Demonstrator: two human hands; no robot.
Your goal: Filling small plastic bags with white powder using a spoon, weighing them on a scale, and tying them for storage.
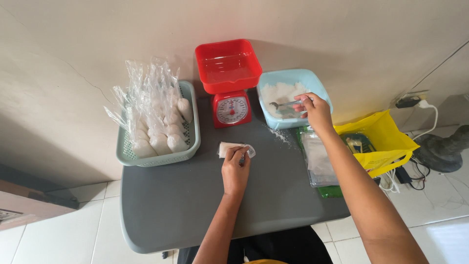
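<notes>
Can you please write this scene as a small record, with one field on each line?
surface: grey table
left hand: holds a small clear bag with white powder, on the table
right hand: holds a metal spoon over the light blue tub of white powder
scale: red kitchen scale, its red tray empty
basket: green basket with filled bags
beside table: yellow bag

right hand (315, 110) hides the spoon (283, 104) handle's end.
</notes>
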